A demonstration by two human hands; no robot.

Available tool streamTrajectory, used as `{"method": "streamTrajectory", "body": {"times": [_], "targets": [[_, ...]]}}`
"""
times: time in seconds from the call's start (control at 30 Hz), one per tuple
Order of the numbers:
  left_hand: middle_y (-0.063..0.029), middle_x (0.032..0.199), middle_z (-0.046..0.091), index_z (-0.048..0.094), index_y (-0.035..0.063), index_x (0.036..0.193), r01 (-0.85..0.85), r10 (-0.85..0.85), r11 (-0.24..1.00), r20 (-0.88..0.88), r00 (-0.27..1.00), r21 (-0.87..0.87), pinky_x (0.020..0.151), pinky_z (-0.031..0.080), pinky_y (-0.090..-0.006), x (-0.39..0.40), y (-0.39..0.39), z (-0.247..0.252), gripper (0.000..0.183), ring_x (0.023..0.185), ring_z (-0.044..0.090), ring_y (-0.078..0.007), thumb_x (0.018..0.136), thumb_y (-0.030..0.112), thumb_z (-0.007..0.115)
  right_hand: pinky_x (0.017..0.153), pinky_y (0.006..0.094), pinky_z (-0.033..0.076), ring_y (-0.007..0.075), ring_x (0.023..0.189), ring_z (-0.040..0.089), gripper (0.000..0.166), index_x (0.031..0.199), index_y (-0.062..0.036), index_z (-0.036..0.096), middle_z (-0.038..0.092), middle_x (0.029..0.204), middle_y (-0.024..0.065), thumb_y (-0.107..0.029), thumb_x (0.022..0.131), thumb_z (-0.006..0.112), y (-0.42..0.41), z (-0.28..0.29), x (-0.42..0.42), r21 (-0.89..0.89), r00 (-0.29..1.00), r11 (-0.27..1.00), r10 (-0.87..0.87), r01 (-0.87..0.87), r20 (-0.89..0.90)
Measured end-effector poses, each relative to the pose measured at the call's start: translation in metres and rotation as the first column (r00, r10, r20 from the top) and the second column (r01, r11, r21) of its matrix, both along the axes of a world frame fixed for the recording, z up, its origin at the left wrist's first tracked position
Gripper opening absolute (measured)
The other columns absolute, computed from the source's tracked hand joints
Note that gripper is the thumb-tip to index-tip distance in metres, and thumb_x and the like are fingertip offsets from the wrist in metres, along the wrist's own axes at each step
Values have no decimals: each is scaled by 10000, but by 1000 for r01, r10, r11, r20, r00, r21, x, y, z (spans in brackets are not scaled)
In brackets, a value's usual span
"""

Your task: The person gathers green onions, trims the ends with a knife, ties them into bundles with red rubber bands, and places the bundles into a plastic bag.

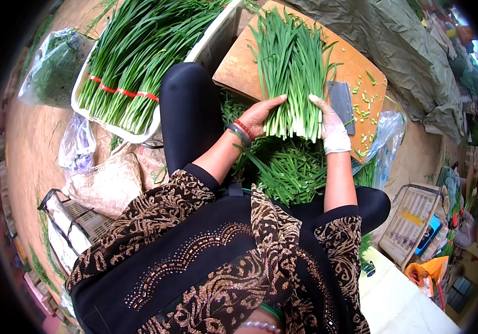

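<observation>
A broad loose bunch of garlic chives (295, 79) lies on the wooden cutting board (234, 69), its pale stem ends toward me. My bare left hand (259, 115) presses against the left side of the stems, thumb on top. On the right side, my right hand (334, 125), in a thin whitish glove, grips them with its thumb on top. The fingers beneath the stems are hidden. Just right of that hand, a cleaver blade (341, 102) lies flat on the board. Chopped stem pieces (362, 110) are scattered beyond it. Below the board sits a heap of cut greens (293, 171).
A white plastic crate (218, 31) at upper left holds chive bundles (126, 71) tied with red bands. Plastic bags (57, 67) and a woven sack (107, 181) lie left. A grey tarp (405, 62) covers the upper right; another crate (410, 225) stands lower right.
</observation>
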State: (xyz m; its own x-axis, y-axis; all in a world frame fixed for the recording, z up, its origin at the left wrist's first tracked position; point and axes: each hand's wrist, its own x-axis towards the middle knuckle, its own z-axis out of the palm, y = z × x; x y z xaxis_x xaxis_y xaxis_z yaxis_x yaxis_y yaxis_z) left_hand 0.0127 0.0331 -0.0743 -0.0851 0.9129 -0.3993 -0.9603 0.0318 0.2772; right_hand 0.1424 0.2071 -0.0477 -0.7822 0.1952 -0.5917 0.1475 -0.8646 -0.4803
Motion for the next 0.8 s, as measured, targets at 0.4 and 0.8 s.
{"method": "streamTrajectory", "body": {"times": [0.4,0.8], "targets": [[-52,1064,680,597,20,1203,-39,18,998,-421,907,-43,778,567,-306,18,8,10,368,881,667,-143,890,168,721,809,321,555,181,897,677,456,1179,9,608,694,1049,92,-258,846,767,-31,14,-5,506,995,863,-48,-4,90],[-78,1026,702,603,13,1171,17,-31,998,-241,970,-61,762,604,-357,17,11,9,312,860,696,-183,914,170,684,805,326,544,179,894,656,448,1144,11,652,684,1052,89,-289,833,770,-27,-7,-3,444,980,896,-106,20,170]]}}
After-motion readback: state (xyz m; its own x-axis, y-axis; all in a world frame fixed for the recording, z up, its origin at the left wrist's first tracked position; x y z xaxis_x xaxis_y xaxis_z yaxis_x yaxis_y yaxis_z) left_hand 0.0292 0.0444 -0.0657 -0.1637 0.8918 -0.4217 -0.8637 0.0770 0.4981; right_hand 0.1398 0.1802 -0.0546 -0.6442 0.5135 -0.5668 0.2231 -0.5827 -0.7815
